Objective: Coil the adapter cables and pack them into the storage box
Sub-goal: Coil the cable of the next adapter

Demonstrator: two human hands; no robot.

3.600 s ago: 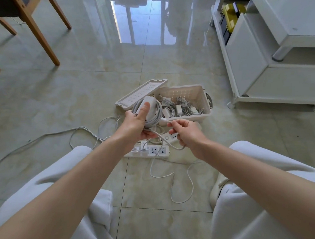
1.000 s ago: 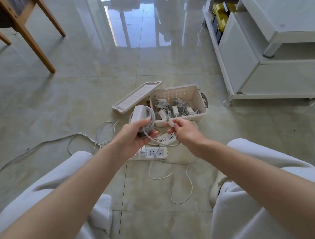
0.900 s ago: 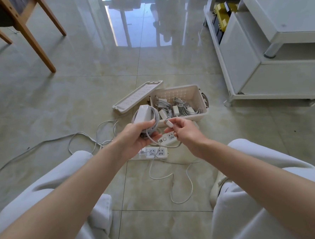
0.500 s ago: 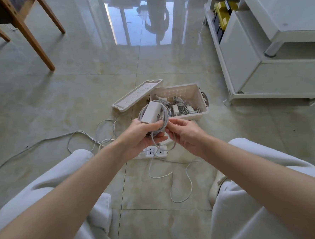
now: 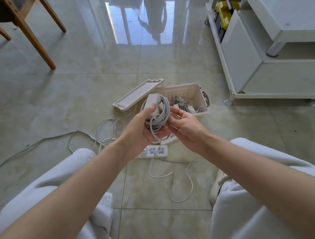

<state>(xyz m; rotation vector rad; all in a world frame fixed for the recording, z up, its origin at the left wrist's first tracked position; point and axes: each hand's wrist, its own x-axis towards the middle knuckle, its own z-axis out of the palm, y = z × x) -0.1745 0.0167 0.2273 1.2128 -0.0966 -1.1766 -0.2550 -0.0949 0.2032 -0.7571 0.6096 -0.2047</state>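
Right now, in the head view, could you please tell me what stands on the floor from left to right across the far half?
chair → lid → box → cabinet

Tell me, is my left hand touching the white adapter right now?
Touching. The head view shows the left hand gripping the adapter, thumb pressed across its white face, with no gap between them.
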